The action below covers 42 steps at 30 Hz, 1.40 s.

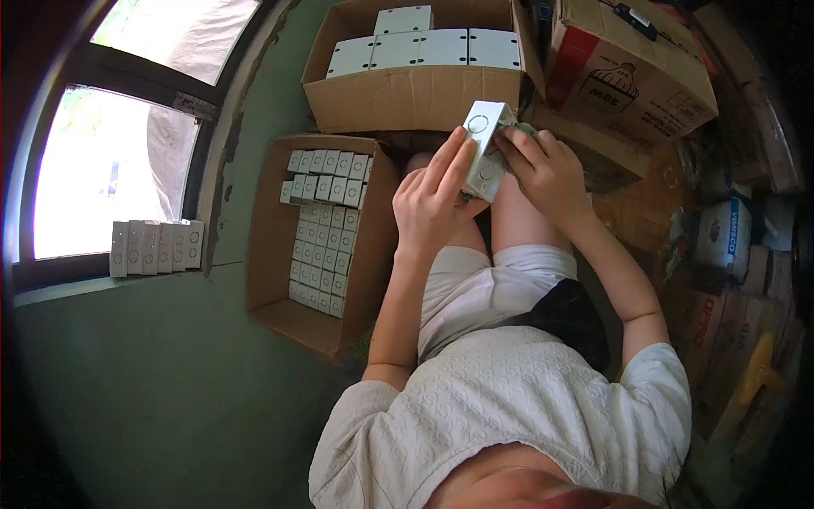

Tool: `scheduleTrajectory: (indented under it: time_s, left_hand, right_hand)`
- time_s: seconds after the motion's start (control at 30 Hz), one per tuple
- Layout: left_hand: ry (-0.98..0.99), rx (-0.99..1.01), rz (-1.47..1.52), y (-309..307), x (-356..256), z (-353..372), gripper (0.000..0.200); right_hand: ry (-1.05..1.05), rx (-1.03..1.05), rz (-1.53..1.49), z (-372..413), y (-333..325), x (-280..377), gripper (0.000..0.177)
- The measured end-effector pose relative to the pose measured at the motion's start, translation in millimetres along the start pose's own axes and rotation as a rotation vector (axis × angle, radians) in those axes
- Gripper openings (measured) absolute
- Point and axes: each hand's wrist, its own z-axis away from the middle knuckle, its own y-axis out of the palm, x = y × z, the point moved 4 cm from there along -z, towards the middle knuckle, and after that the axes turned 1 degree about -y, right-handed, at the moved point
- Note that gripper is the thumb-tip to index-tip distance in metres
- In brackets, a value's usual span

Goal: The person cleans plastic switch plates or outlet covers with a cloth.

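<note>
A white electrical back box point(487, 154) with round knockouts is held up, tilted, above my thighs. My left hand point(428, 197) is closed on its left side, with the fingers lying along the wall and the thumb out of sight. My right hand point(547, 170) is at the box's open right side, its fingers bent in against the opening. Something small and greyish shows beside those fingertips, but I cannot make out what they pinch. The inside of the box is turned away from view.
Left of my legs, an open carton point(259, 254) holds rows of similar boxes. Ahead, another carton point(407, 100) contains white square-faced boxes point(443, 47). Several boxes point(157, 248) line the window sill. A closed carton point(636, 72) stands front right; packages point(725, 233) crowd the right.
</note>
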Motion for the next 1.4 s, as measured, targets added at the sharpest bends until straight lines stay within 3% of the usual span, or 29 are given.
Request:
scheduleTrajectory:
  time_s: [0.13, 0.23, 0.4, 0.53, 0.6, 0.73, 0.8, 0.87, 0.93, 0.97, 1.07, 1.1, 1.2, 1.27, 1.33, 1.37, 1.4]
  left_hand:
    - [0.028, 0.009, -0.01, 0, 2, 1, 0.076]
    - [0.032, 0.025, -0.065, 3, 1, 3, 0.078]
    - [-0.035, 0.105, -0.003, 17, 2, 13, 0.084]
    - [-0.018, 0.128, 0.001, 22, 5, 17, 0.087]
    - [-0.04, 0.185, 0.02, 23, 5, 18, 0.088]
    - [-0.059, 0.172, 0.063, 23, 4, 20, 0.086]
    - [-0.084, 0.172, 0.114, 20, 5, 20, 0.083]
    - [-0.138, 0.167, 0.115, 18, 8, 22, 0.082]
    - [-0.193, 0.161, 0.119, 18, 11, 21, 0.082]
    - [-0.172, 0.152, 0.091, 17, 10, 19, 0.081]
    - [-0.112, 0.142, 0.089, 21, 3, 17, 0.082]
    - [-0.09, 0.133, 0.086, 23, 0, 16, 0.085]
    - [-0.135, 0.171, 0.122, 22, -1, 18, 0.091]
    - [-0.107, 0.136, 0.112, 20, -2, 18, 0.091]
    - [-0.168, 0.164, 0.139, 19, -5, 20, 0.088]
    - [-0.225, 0.191, 0.167, 19, -5, 21, 0.085]
    - [-0.225, 0.189, 0.166, 21, -4, 22, 0.085]
  right_hand:
    - [-0.007, 0.019, 0.058, 0, -1, 8, 0.037]
    - [0.133, 0.173, -0.012, 3, -2, 14, 0.035]
    - [0.225, 0.4, -0.521, 10, -4, 14, 0.041]
    - [0.261, 0.408, -0.694, 9, -14, 21, 0.04]
    - [0.469, 0.435, -0.921, 10, -8, 14, 0.038]
    - [0.403, 0.344, -1.116, 9, 1, 0, 0.037]
    - [0.669, 0.645, -1.472, 10, 8, -4, 0.035]
    - [0.681, 0.639, -1.504, 4, 1, -8, 0.031]
    - [0.911, 0.563, -1.577, 4, -3, -14, 0.03]
    - [0.842, 0.444, -1.406, 2, -1, -15, 0.03]
    - [0.784, 0.356, -1.221, 2, 9, -7, 0.032]
    - [0.736, 0.317, -1.355, 2, 16, 0, 0.03]
    - [0.676, 0.264, -1.267, 5, 19, 5, 0.028]
    - [0.757, 0.337, -1.345, 6, 14, 3, 0.027]
    - [1.049, 0.327, -1.624, 7, 10, 5, 0.026]
    - [1.182, 0.32, -1.577, 7, 4, 6, 0.027]
    - [1.179, 0.319, -1.577, 10, 9, 4, 0.027]
